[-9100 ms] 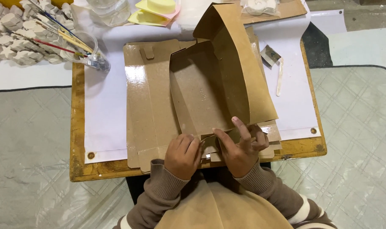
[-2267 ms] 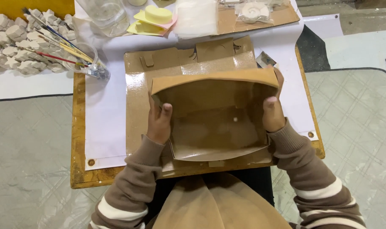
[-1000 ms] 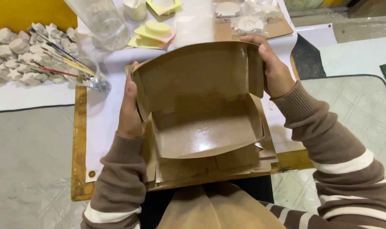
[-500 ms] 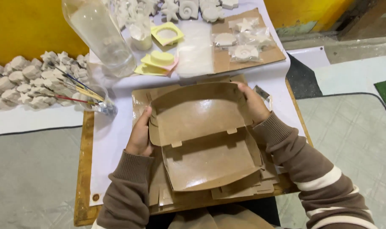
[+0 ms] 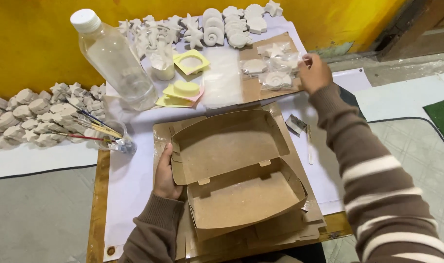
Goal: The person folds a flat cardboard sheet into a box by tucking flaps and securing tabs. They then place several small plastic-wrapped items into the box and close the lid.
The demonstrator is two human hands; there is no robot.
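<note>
An open brown cardboard box (image 5: pixel 241 195) with its lid tilted back lies on a stack of flat cardboard sheets (image 5: pixel 285 229). My left hand (image 5: pixel 164 170) grips the box's left side at the hinge. My right hand (image 5: pixel 313 72) is stretched to the far right, its fingers touching small clear packets with white plaster shapes (image 5: pixel 275 73) that lie on a brown card. Whether the fingers have closed on a packet, I cannot tell.
A clear plastic bottle (image 5: pixel 112 58) stands at the back left, by a cup of paint brushes (image 5: pixel 105 134). Yellow moulds (image 5: pixel 185 90) and a clear plastic sheet (image 5: pixel 223 83) lie behind the box. White plaster figures (image 5: pixel 222 24) line the yellow wall. A wooden board (image 5: pixel 97 204) lies under white paper.
The box was folded into shape and set down on the sheets. My right hand let go of its right side and reached to the packets at the back; the view tilted up.
</note>
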